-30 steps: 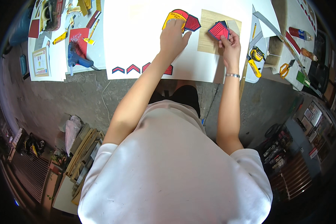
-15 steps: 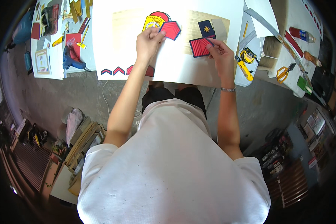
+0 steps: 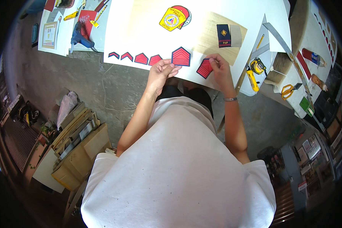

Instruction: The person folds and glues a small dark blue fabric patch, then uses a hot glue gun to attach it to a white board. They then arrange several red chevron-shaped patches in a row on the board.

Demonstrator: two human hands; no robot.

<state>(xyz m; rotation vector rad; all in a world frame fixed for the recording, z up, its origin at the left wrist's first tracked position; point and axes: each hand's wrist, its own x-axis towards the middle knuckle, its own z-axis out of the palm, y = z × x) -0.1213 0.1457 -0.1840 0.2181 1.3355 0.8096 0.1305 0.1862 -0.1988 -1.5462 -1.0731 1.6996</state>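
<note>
Head view. Since a half-second earlier: both hands drawn back from mid-sheet to near edge of white sheet (image 3: pixel 140 22); red pentagon patches now at that edge.

Left hand (image 3: pixel 160 72): fingers loosely curled, fingertips touching lower edge of large red pentagon patch (image 3: pixel 181 56); grip not clear, cannot tell whether pinched or only steadied.
Right hand (image 3: pixel 218 70): fingers closed on second red pentagon patch (image 3: pixel 204 68), tilted, at sheet edge.

Step in hand, by judgement: lining up patches in a row of rising size, beside four smaller red chevron patches (image 3: pixel 135 57). Next move calls for setting the held patch flat, just right of the large one, edges level.

Around: yellow round emblem (image 3: pixel 171 19); dark blue patch (image 3: pixel 224 35) on tan board (image 3: pixel 212 30); tape measure (image 3: pixel 257 65); yellow utility knife (image 3: pixel 252 78); orange-handled scissors (image 3: pixel 288 89); blue glue gun (image 3: pixel 79 35). Nothing across the row's free end.
</note>
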